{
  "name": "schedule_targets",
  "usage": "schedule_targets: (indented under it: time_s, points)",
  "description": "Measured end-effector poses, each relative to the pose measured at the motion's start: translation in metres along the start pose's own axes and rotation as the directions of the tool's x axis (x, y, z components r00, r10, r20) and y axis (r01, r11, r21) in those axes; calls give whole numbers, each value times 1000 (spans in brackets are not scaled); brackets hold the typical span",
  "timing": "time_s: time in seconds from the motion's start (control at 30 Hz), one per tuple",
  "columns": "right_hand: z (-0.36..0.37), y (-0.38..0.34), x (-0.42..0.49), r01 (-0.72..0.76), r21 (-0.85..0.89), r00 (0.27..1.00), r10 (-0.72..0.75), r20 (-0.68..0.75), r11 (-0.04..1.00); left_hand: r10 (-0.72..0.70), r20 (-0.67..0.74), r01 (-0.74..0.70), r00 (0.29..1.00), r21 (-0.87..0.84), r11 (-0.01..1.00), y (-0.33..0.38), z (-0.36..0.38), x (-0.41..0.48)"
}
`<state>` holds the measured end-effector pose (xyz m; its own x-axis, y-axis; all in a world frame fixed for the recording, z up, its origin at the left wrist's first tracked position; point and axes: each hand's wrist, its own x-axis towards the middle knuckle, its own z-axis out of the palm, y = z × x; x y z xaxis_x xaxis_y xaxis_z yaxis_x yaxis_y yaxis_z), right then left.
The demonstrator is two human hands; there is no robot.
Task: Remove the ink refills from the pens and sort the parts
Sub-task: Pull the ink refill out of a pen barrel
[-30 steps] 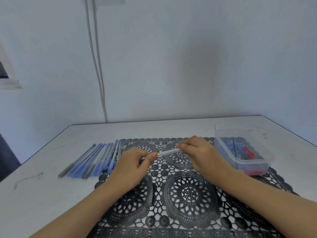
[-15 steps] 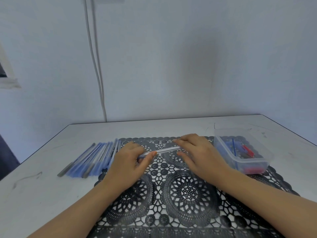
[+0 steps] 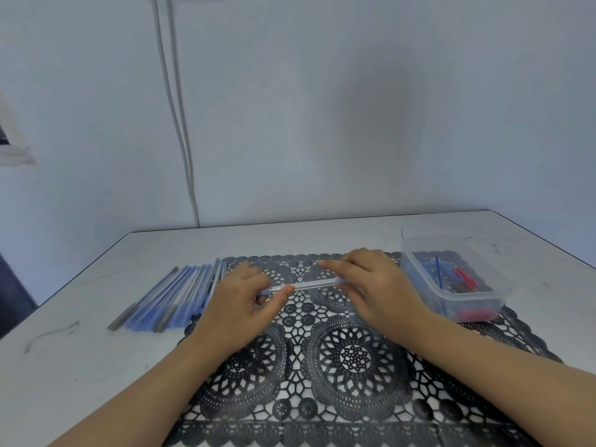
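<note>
While the left side of the worktop (image 3: 80, 366) has a row of blue pens (image 3: 174, 293) lying side by side just off the black lace mat (image 3: 354, 366), the action's in the middle. The left hand (image 3: 235, 304) has its thumb and fingers (image 3: 283, 291) pinching the left end of a clear pen (image 3: 314, 283), which stretches across the mat's far half. The right hand (image 3: 377, 291) covers the other end, fingers mostly straight and close together; can't tell if they grip it. Near the right edge, a clear plastic box (image 3: 503, 279) holds blue and red bits.

pen (image 3: 317, 283) ends under left hand (image 3: 238, 306), right hand (image 3: 375, 287); pen row (image 3: 174, 293) blurred
</note>
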<state>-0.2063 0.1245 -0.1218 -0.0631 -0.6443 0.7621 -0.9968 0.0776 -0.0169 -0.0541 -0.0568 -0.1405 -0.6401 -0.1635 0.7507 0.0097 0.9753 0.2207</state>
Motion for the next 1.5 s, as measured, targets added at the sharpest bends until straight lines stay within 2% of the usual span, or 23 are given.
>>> schedule_targets:
  time_s: [0.1,0.33,0.6,0.87,1.17,1.33,1.5]
  points:
    - [-1,0,1,-30,1,999,30,11,1000,3,3,-3,1000,0,1000,0,1,0]
    - [0,-2,-1,-138,1,980,137,143,990,20,-11,-20,1000,27,999,1,1,1]
    - [2,-1,0,-122,-9,980,122,158,992,5,-26,-4,1000,46,999,-1,0,3]
    - [-1,-4,1,-112,76,987,102,127,991,-30,-29,31,999,23,999,-3,0,2]
    - [0,3,2,-23,22,983,18,182,999,-45,-29,44,999,-25,999,-4,-1,1]
    - [-5,3,5,6,54,975,-18,224,999,-49,-24,47,999,-71,996,-4,-2,1]
    - [-5,4,6,-3,111,982,-18,188,994,-54,-24,52,998,-90,995,-5,-3,0]
